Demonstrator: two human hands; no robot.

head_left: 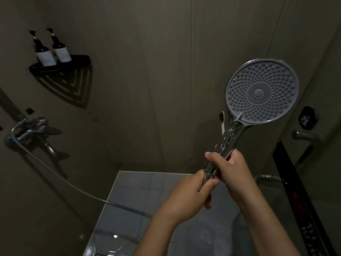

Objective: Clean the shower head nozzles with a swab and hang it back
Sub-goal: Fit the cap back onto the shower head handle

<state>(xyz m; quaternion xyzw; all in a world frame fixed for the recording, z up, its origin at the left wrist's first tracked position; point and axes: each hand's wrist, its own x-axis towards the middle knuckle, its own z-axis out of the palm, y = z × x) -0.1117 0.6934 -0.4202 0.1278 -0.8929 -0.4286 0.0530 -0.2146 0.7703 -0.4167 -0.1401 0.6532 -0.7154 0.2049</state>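
Shower head (262,93) is up in mid-air at right of the scene, nozzle face turned to the camera, chrome handle slanting down-left into both hands. It's held face-on prob. so the nozzles can be looked over. A thin white stick, likely the swab (239,116), lies across the lower-left rim of the face, where face meets neck. Neither hand touches it, and I can't tell what keeps it there.

Right hand (230,169) grips the handle abt midway, fingers curled tight round the chrome. Left hand (193,189) sits just below, touching the right, w/ fingers & thumb curled round the handle's bottom end near the hose joint. The two-hand hold prob. steadies the top-heavy head. Whether the left hand is also turning the joint, can't tell.

Hose (73,183) runs from under the left hand, sagging left to the mixer tap (31,133) on the left wall. It's slack, so nothing tugs the head.

Far left, a black corner shelf (77,59) carries two dark bottles (53,48). At right is a door handle (306,137). A small dark fitting (221,115) on the far wall, just left of the neck, may be a bracket, but it's too small to say. Head isn't hung back yet.
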